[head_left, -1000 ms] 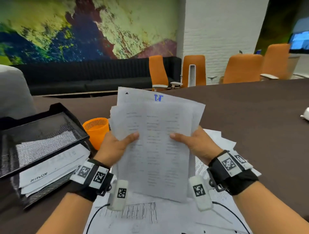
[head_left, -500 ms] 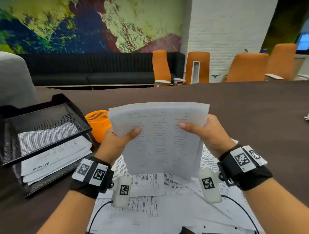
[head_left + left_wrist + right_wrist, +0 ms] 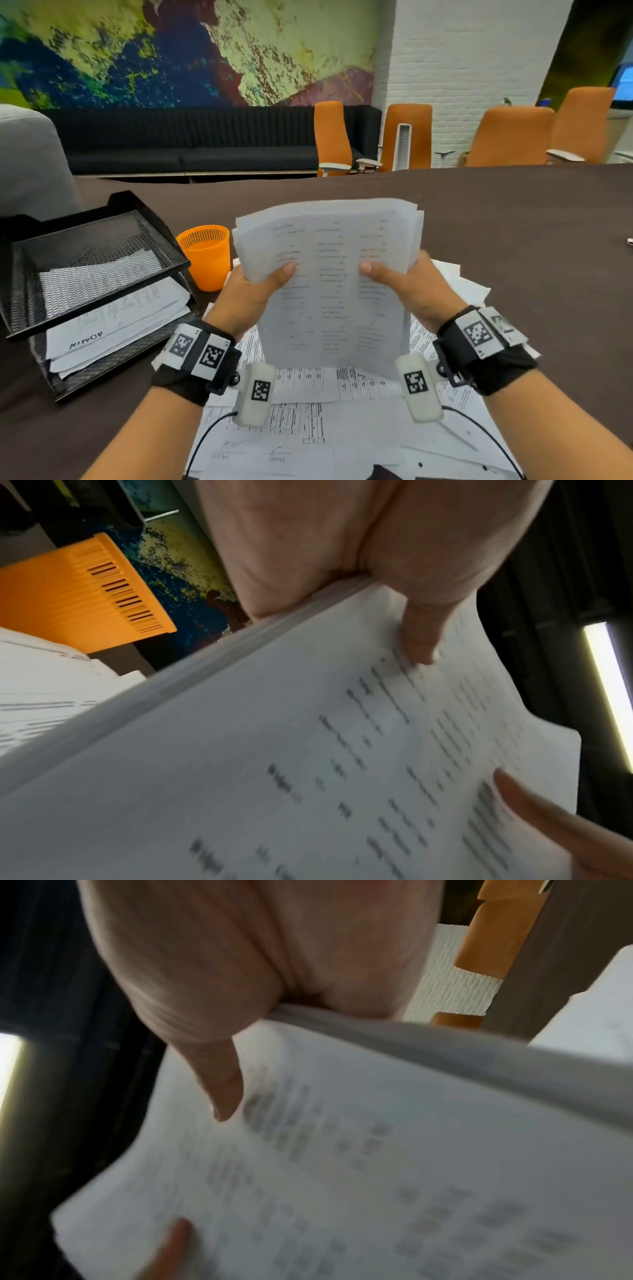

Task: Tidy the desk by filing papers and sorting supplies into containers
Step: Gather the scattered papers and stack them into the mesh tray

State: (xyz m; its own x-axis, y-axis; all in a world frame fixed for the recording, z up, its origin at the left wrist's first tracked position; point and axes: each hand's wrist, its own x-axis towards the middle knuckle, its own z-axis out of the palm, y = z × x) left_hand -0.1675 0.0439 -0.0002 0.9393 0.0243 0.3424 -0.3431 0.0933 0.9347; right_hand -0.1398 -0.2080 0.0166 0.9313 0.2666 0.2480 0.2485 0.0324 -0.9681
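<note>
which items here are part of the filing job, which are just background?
Job:
- paper stack, gripped by left hand and right hand
- loose sheets on the desk
- black mesh tray, papers already in it
- orange cup

Background:
- orange chairs
- black sofa
- wall mural

Print on the paper stack (image 3: 329,274) is blurred, perhaps a table.

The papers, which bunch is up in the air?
The stack of papers gripped by the left hand and right hand. The others lie in the black tray or on the desk.
</note>
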